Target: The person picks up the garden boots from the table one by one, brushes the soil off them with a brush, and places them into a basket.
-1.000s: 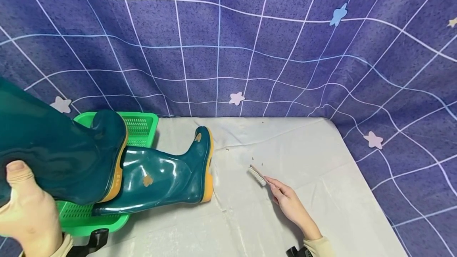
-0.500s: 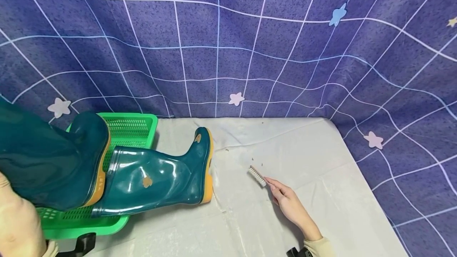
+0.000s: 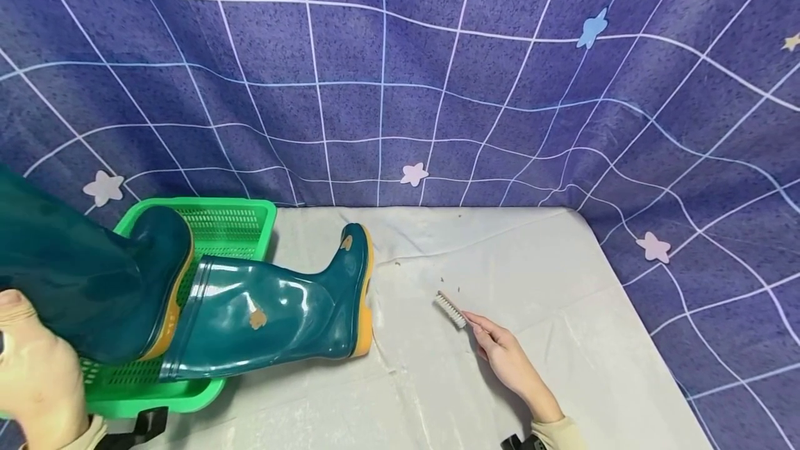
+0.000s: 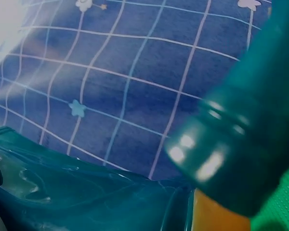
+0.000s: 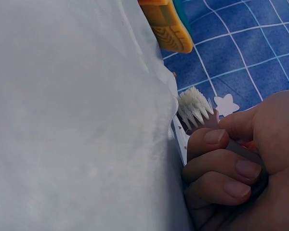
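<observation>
Teal boot hangs over the green basket, its shaft gripped by the left hand. A second boot lies across the basket's right rim. Well right of the basket, the right hand has its fingers curled round a brush.

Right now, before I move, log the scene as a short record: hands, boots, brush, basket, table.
Left hand: holds held boot
Right hand: grips brush by its handle
Held boot: sole facing right in head view
Lying boot: on its side, shaft end over basket, foot on table; brown patch on shaft
Brush: pale bristles, apart from both boots
Basket: green, perforated
Table: pale cover, few dark specks
</observation>
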